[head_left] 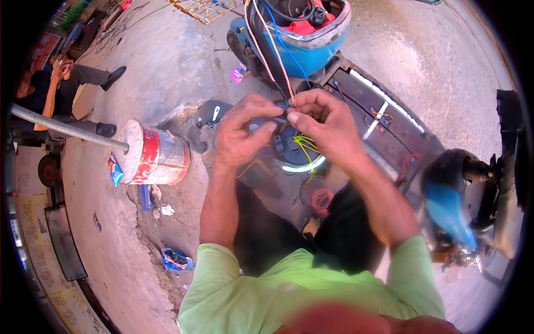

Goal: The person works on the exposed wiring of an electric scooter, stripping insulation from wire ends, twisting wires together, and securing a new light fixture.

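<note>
In front of me, both hands meet at a bundle of thin electrical wires (275, 61), pink, black and blue, that hangs down from the top edge. My right hand (328, 125) pinches the wires between thumb and forefinger. From the other side my left hand (242, 131) reaches in, its fingers curled to a pinch at a dark wire end by the right fingertips. What exactly lies between the fingertips is too small to make out. Just below, yellow-green wires (305, 146) loop over a dark part beside a lit, curved white strip (305, 167).
A blue tub-shaped vehicle part (320, 49) stands ahead, next to a dark panel with batteries (384, 111). To the left are a red-and-white bucket (167, 155) with a metal pole (72, 129) and a seated person (55, 89). A blue-and-black vehicle part (450, 206) is at right.
</note>
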`<state>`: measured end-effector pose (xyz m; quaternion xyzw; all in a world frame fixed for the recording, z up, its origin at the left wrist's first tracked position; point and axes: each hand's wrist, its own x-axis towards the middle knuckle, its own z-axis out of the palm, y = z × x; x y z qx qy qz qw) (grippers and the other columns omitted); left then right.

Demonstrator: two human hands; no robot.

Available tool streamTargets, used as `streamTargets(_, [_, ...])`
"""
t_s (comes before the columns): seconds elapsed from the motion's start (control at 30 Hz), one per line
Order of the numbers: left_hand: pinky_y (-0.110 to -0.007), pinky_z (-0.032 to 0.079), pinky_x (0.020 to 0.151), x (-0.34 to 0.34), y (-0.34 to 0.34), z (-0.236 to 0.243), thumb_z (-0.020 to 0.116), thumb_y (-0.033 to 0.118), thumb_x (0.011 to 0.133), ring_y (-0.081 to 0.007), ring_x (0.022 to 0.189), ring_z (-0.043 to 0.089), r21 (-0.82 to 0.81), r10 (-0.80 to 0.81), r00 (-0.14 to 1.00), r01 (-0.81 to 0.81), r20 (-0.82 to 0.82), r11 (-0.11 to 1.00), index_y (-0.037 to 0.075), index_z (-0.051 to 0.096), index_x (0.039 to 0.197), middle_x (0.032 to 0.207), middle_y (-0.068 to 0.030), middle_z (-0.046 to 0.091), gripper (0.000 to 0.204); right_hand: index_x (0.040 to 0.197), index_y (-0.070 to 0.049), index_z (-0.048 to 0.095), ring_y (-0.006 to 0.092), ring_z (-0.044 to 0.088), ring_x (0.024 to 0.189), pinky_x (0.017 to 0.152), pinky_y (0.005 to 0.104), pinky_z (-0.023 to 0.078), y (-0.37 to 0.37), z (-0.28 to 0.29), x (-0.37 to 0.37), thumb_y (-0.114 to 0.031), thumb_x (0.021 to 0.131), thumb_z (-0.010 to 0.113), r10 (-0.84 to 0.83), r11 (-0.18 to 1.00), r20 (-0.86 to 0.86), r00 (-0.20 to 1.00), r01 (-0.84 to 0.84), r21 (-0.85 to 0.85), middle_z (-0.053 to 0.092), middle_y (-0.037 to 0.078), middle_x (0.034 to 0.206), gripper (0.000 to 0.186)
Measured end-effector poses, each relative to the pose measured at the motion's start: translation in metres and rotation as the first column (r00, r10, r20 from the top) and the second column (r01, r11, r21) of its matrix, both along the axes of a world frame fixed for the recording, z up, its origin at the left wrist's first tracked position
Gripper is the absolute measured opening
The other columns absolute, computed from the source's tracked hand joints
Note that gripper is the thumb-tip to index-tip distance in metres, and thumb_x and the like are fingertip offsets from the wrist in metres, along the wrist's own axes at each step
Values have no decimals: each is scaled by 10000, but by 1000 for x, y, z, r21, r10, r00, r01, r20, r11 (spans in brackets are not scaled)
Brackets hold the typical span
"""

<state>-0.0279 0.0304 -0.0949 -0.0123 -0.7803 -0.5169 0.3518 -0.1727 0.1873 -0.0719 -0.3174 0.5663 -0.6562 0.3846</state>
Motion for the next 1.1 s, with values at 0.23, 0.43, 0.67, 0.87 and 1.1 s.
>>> streamTargets(0.23, [-351, 528, 801, -2, 4, 1, 709, -108, 748, -251, 914, 666, -70, 1, 1000, -1, 3, 998, 40, 729, 1066, 1009, -119, 682, 352, 1099, 34, 639, 95, 660, 804, 713, 251, 528, -2, -2, -3, -82, 903, 728, 0, 1000, 53, 999, 1, -11, 717, 63, 907, 244])
streamTargets(0.43, [-323, 518, 794, -4, 28, 5, 750, 8, 777, -201, 905, 652, -25, 75, 997, -76, -22, 997, 29, 697, 1061, 987, -93, 676, 290, 1059, 19, 630, 87, 653, 771, 693, 242, 519, -4, -4, 2, -69, 907, 717, -43, 999, 75, 996, 46, -28, 702, 51, 873, 196])
streamTargets(0.67, [-314, 525, 798, -2, 54, 12, 812, 81, 765, -152, 831, 646, 166, 332, 926, -361, 181, 918, 26, 654, 1001, 891, -52, 667, 290, 1083, 14, 624, 66, 630, 783, 685, 233, 505, -2, -3, 3, -70, 907, 723, -61, 996, 96, 993, 66, -52, 695, 36, 883, 219])
streamTargets(0.87, [-396, 545, 891, 14, 39, 5, 814, 5, 722, -257, 861, 686, -144, 281, 957, -289, -73, 946, 37, 670, 939, 894, -70, 678, 263, 1089, 8, 621, 70, 630, 810, 714, 232, 501, -1, 2, 7, -73, 901, 729, -41, 997, 143, 989, 50, -56, 693, 36, 911, 231])
streamTargets(1.1, [-446, 536, 899, 35, 46, 22, 798, -1, 710, -280, 907, 674, -339, 269, 963, -261, -25, 904, 46, 684, 1113, 901, -70, 670, 421, 1084, -1, 622, 82, 631, 809, 724, 233, 504, -1, 0, 3, -58, 893, 731, -49, 997, 145, 988, 57, -51, 692, 40, 916, 227])
